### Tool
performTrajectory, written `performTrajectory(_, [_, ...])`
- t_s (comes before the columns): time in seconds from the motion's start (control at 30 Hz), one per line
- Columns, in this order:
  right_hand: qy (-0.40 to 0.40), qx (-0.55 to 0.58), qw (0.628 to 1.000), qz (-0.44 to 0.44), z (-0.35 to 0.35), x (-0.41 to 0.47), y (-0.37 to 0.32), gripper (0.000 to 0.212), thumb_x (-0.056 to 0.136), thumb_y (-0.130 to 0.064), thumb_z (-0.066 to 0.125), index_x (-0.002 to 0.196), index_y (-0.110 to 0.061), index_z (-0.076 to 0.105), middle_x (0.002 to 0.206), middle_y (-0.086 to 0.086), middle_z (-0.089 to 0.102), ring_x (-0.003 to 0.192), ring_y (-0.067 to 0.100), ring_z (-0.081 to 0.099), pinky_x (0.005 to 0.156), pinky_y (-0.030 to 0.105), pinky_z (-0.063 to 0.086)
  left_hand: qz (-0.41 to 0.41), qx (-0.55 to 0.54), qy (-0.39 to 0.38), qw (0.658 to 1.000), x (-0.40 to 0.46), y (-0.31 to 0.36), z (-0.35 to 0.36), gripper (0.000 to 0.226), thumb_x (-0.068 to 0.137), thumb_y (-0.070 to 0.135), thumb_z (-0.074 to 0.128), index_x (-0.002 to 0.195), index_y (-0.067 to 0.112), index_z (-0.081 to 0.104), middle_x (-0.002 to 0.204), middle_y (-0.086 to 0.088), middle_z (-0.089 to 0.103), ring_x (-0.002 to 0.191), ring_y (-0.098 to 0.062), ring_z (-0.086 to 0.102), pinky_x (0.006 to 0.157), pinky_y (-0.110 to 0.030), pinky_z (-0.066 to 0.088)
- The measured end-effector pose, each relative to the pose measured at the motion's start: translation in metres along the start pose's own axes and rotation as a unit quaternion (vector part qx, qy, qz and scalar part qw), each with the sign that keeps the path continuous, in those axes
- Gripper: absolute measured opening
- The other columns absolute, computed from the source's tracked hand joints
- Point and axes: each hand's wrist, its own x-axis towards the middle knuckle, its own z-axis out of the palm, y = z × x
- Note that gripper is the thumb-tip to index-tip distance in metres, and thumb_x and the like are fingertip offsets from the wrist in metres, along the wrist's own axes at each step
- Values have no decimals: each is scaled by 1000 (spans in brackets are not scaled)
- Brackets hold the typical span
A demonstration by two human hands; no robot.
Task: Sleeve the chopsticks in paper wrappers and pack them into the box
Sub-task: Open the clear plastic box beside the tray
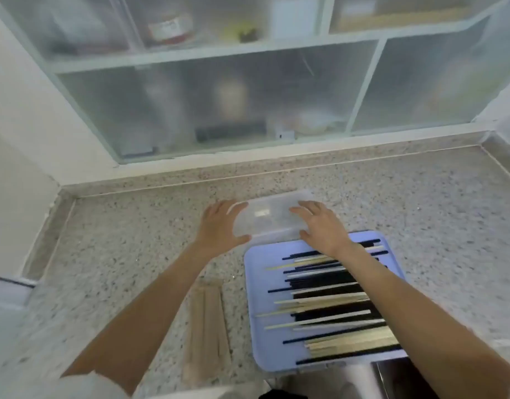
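Head view: clear, lidded, rectangular box (272, 217)

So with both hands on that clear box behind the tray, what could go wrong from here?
1. The right hand reaches across the blue tray, its forearm just above the loose chopsticks; drawing back could scatter them.
2. The box sits close against the tray's far edge, so shifting it might nudge the tray.
3. The left hand and right hand lie with fingers spread on the lid, not gripping; the smooth plastic might slip.
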Motion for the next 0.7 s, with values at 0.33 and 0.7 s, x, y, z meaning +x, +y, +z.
performTrajectory(0.33, [-89, -239, 966, -33, 20, 43, 5, 83, 91, -6, 45, 149, -27, -10, 156, 18, 0, 141, 43, 8, 113, 51, 21, 6, 133, -6, 991, 15, -10, 39, 78, 87, 45, 59, 149, 22, 18, 155, -7, 19, 141, -25, 21, 114, -42, 17])
performTrajectory(0.7, [-89, -219, 971, -29, 18, 47, 5, 88, 87, -1, 49, 149, -34, -4, 155, 17, 8, 140, 42, 16, 112, 50, 27, 4, 91, 15, 996, 17, -6, 43, 65, 83, 23, 68, 140, 15, 38, 152, -10, 31, 137, -24, 35, 83, -41, 53])
